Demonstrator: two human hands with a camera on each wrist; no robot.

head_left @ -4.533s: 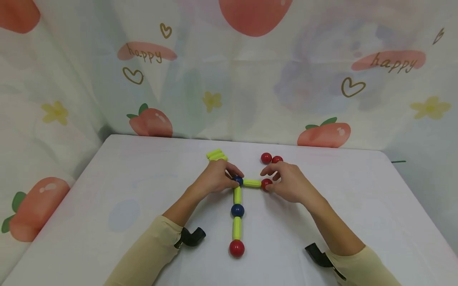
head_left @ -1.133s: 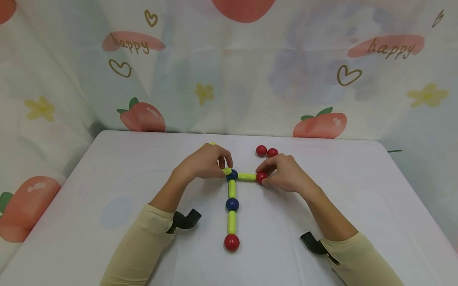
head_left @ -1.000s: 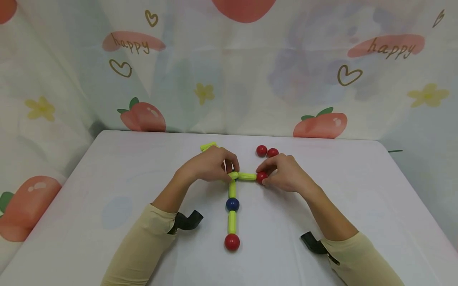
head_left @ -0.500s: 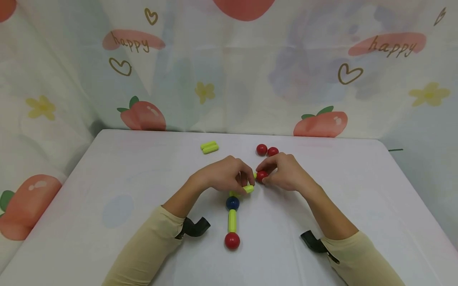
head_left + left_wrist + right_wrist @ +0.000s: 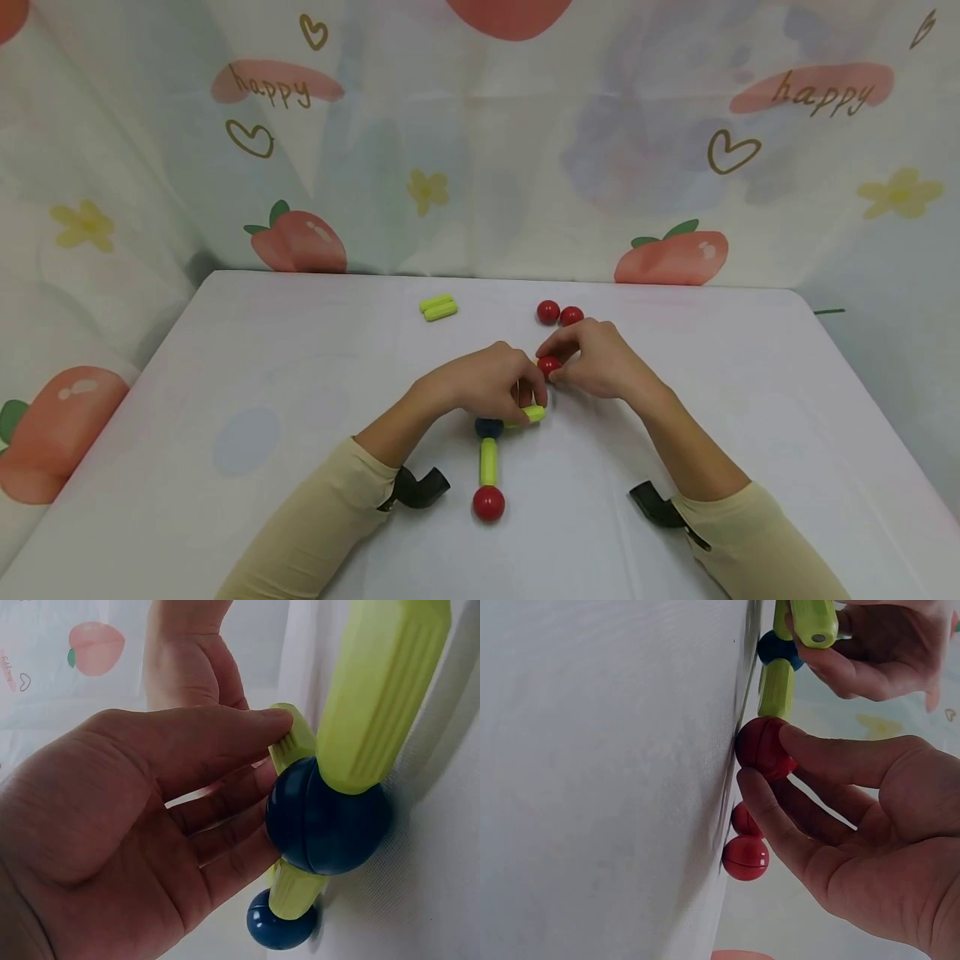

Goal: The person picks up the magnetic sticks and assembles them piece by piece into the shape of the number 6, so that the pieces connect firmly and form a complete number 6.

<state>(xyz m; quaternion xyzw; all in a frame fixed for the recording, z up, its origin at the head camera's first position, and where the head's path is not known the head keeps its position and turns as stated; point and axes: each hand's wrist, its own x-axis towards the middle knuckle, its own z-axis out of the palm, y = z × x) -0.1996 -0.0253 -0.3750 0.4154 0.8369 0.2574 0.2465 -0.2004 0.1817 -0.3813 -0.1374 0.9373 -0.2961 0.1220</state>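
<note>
Pinching one yellow-green rod (image 5: pixel 536 413) between thumb and curled fingers, with the left hand (image 5: pixel 495 383) low over the table (image 5: pixel 337 350), just right of the near blue ball (image 5: pixel 489 428); rod set crosswise, left end close to that ball, contact impossible to tell. Pinching one held red ball (image 5: pixel 549 367), farther off and to the right, between thumb and fingers of the right hand (image 5: pixel 594 358). Joined to that red ball on its left, as seen from the right wrist, one crossbar rod (image 5: pixel 775 688), running to the far blue ball (image 5: pixel 776 651), second of two blue. Linking the two blue balls, one middle rod (image 5: pixel 295 889), masked by the left hand in the head view. Running nearward from the near blue ball, one stem rod (image 5: pixel 489 462), ending at one near red ball (image 5: pixel 489 504). Well apart on the far side: two loose rods (image 5: pixel 441 312), side by side, left of center; two loose red balls (image 5: pixel 548 312), just beside each other, right of center. Counted across the views: six rods, four red balls, two blue. Behind the white-covered table, a pale curtain (image 5: pixel 495 167) with two "happy" patches, left and right. At the cuffs of two beige sleeves (image 5: pixel 322 517), two black curved pieces (image 5: pixel 422 489).
</note>
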